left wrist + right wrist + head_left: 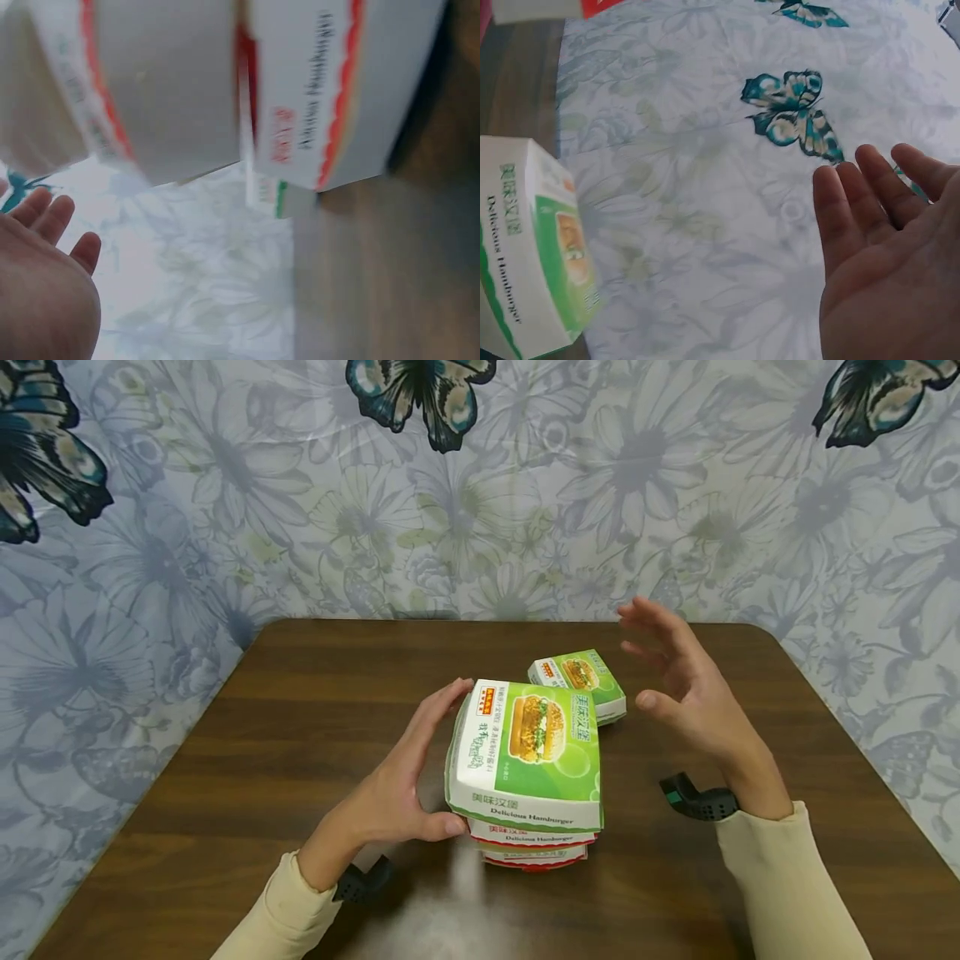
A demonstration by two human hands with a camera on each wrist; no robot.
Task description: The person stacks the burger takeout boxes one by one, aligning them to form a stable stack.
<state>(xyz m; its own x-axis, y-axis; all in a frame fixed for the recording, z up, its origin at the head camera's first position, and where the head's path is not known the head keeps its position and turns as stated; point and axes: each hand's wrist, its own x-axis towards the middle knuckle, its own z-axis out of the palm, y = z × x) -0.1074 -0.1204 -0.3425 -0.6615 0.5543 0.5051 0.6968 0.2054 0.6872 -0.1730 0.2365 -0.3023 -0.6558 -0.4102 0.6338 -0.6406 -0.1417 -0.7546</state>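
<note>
A stack of hamburger boxes stands in the middle of the table, a green and white box (536, 752) on top and boxes with red edges (532, 856) beneath. My left hand (397, 785) lies along the stack's left side, fingers extended by the far corner and thumb by the near one. Whether it presses the cardboard I cannot tell. Behind the stack sits another green hamburger box (581, 677), partly hidden by it. My right hand (693, 693) is raised to the right of that box, fingers spread, holding nothing. In the left wrist view, red-edged box sides (300, 90) loom close.
The brown wooden table (337, 718) extends around the boxes. Against its far edge rises a flowered backdrop (487, 527) with butterflies. A dark band (701, 797) sits on the right wrist, and another (363, 881) on the left.
</note>
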